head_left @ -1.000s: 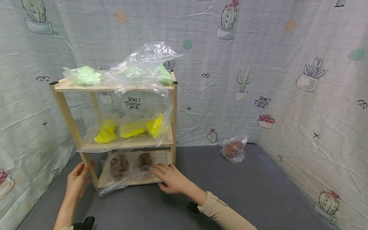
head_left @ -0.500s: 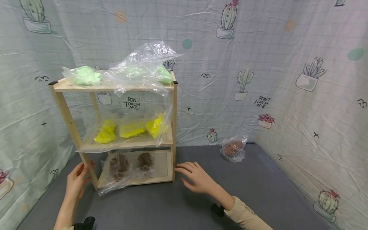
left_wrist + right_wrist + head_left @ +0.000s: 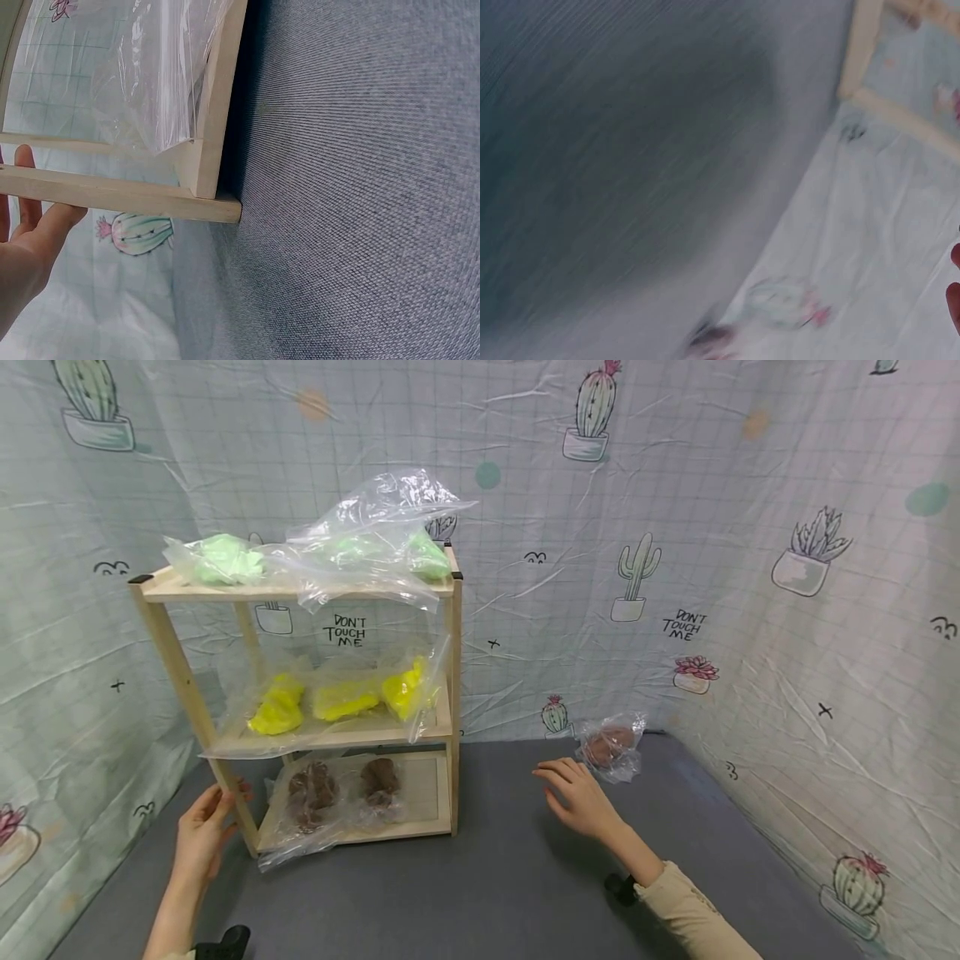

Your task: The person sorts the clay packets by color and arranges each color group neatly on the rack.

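Note:
A wooden three-tier shelf (image 3: 397, 737) stands at the left in the head view. My left hand (image 3: 201, 833) holds its front left post (image 3: 112, 193) low down, thumb on one side and fingers on the other in the left wrist view. My right hand (image 3: 581, 800) hovers over the table, fingers loosely bent and holding nothing. Just beyond it lies a clear plastic bag with a reddish-brown lump (image 3: 609, 747), blurred at the bottom edge of the right wrist view. On the bottom tier are two bagged dark brown lumps (image 3: 311, 793).
Bagged yellow lumps (image 3: 345, 700) sit on the middle tier, and bagged pale green lumps (image 3: 228, 558) on the top one. Loose plastic overhangs the tiers' front edges. A cactus-print sheet (image 3: 540, 635) walls in the grey table (image 3: 420, 902) at the back and sides.
My right hand has come away from the bagged brown lump on the bottom tier and moved right, towards the bag lying on the table. The left hand stays on the post.

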The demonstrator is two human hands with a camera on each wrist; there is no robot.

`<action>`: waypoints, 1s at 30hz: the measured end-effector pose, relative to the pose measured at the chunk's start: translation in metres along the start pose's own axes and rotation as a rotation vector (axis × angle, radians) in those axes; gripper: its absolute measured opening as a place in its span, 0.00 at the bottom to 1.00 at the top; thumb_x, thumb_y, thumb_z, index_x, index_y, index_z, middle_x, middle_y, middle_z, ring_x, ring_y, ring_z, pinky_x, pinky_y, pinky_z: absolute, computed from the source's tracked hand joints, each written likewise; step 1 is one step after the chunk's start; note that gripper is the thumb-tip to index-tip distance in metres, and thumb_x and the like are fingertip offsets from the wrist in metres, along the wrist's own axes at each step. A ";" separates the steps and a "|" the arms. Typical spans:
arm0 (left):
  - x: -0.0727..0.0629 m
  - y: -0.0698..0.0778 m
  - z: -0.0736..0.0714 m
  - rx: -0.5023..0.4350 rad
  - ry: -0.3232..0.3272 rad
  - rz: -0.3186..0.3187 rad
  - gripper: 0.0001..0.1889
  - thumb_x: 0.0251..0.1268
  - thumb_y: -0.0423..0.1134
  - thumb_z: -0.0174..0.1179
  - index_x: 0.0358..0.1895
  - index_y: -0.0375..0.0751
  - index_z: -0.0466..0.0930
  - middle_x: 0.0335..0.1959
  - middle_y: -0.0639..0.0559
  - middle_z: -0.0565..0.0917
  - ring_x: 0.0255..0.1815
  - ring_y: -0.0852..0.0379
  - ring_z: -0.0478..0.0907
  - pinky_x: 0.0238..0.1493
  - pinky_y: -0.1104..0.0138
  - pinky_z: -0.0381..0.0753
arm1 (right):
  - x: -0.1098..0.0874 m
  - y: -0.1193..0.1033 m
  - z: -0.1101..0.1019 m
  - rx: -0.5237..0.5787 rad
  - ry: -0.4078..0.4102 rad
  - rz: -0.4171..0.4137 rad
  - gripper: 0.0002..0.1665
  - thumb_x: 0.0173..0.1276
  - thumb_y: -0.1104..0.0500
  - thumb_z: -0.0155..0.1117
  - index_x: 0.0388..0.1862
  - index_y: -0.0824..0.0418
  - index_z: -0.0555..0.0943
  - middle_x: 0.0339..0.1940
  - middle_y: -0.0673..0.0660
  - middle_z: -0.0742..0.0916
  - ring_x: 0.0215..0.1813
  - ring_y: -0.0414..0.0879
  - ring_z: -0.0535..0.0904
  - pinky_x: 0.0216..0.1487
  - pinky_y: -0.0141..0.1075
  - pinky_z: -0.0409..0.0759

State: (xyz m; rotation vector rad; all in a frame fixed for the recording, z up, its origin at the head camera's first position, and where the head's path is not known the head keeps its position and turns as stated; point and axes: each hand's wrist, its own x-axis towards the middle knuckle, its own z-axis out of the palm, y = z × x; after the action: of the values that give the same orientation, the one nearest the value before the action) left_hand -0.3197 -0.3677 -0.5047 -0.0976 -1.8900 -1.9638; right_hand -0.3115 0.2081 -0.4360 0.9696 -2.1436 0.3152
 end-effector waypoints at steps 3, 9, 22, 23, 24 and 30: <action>0.000 0.001 -0.001 -0.027 -0.006 -0.003 0.21 0.66 0.44 0.48 0.60 0.41 0.67 0.43 0.65 0.80 0.43 0.73 0.76 0.32 0.77 0.74 | -0.012 0.018 -0.001 -0.033 -0.004 0.047 0.21 0.49 0.66 0.66 0.45 0.57 0.78 0.44 0.56 0.81 0.45 0.48 0.74 0.41 0.42 0.69; -0.001 0.001 0.000 -0.027 0.018 -0.021 0.23 0.65 0.46 0.49 0.61 0.41 0.66 0.43 0.66 0.80 0.44 0.73 0.76 0.31 0.78 0.73 | -0.032 0.055 -0.004 -0.096 -0.038 0.142 0.18 0.50 0.66 0.66 0.43 0.61 0.79 0.43 0.59 0.81 0.44 0.51 0.74 0.39 0.46 0.69; -0.025 0.050 0.021 -0.051 -0.044 0.006 0.17 0.66 0.41 0.46 0.57 0.46 0.70 0.41 0.69 0.80 0.43 0.74 0.76 0.32 0.77 0.72 | -0.048 0.103 -0.001 -0.239 -0.158 0.408 0.21 0.54 0.60 0.64 0.48 0.64 0.76 0.51 0.64 0.78 0.51 0.57 0.71 0.39 0.50 0.63; -0.029 0.058 0.026 -0.059 -0.041 0.014 0.17 0.66 0.41 0.46 0.57 0.45 0.70 0.40 0.69 0.81 0.42 0.74 0.76 0.31 0.78 0.72 | -0.048 0.105 0.000 -0.242 -0.181 0.432 0.24 0.54 0.59 0.64 0.50 0.65 0.75 0.52 0.65 0.77 0.52 0.58 0.71 0.40 0.52 0.62; -0.032 0.066 0.031 -0.072 -0.038 0.022 0.17 0.66 0.41 0.47 0.56 0.43 0.71 0.39 0.69 0.81 0.41 0.75 0.76 0.31 0.78 0.72 | -0.047 0.107 0.000 -0.248 -0.205 0.454 0.26 0.54 0.58 0.64 0.52 0.65 0.74 0.54 0.65 0.76 0.53 0.59 0.70 0.41 0.53 0.62; -0.041 0.088 0.043 -0.076 -0.043 0.013 0.17 0.65 0.42 0.46 0.55 0.44 0.71 0.37 0.73 0.80 0.40 0.78 0.75 0.31 0.81 0.72 | -0.045 0.116 0.006 -0.238 -0.303 0.545 0.32 0.57 0.52 0.63 0.58 0.64 0.69 0.58 0.65 0.71 0.58 0.61 0.66 0.45 0.59 0.61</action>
State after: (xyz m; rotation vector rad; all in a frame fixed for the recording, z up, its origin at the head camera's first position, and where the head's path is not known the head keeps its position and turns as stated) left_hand -0.2623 -0.3158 -0.4320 -0.1745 -1.8362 -2.0407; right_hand -0.3793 0.3083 -0.4635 0.2965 -2.6338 0.1712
